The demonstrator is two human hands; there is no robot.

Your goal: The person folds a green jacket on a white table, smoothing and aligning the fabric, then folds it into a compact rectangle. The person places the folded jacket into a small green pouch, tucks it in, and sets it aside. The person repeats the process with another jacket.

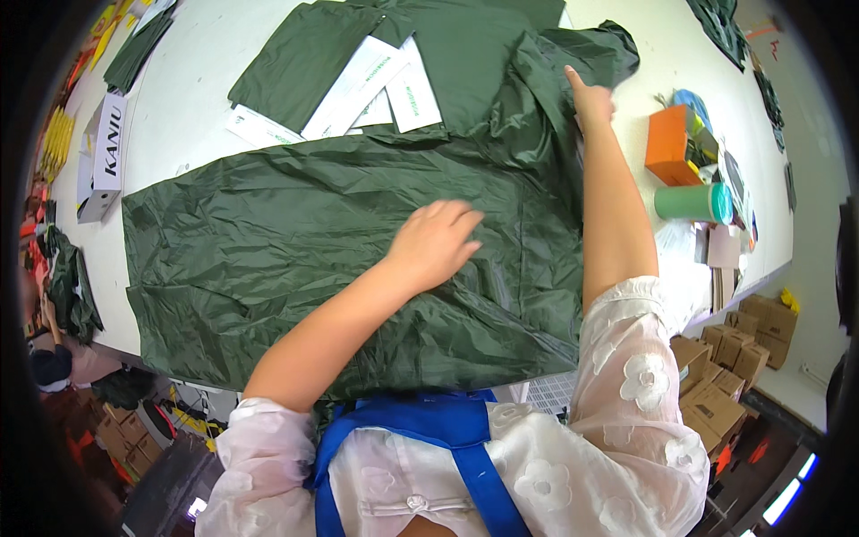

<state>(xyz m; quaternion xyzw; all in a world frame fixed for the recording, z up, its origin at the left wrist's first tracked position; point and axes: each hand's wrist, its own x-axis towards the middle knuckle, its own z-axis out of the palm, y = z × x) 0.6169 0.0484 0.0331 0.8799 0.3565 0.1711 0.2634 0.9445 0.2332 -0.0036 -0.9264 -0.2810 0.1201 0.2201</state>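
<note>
A dark green garment of thin, shiny, creased cloth is spread across the white table in front of me. My left hand rests palm down on its middle, fingers apart and slightly blurred. Stretched out to the far right, my right hand is at a bunched part of the cloth. Its thumb sticks out and its other fingers curl down at the cloth, partly hidden. Beyond lie folded dark green pieces with white printed cards on and beside them.
On the right stand an orange box, a green cylindrical container and papers. A white open box is at the table's left. Cardboard boxes are stacked on the floor at right. Another person is at the far left.
</note>
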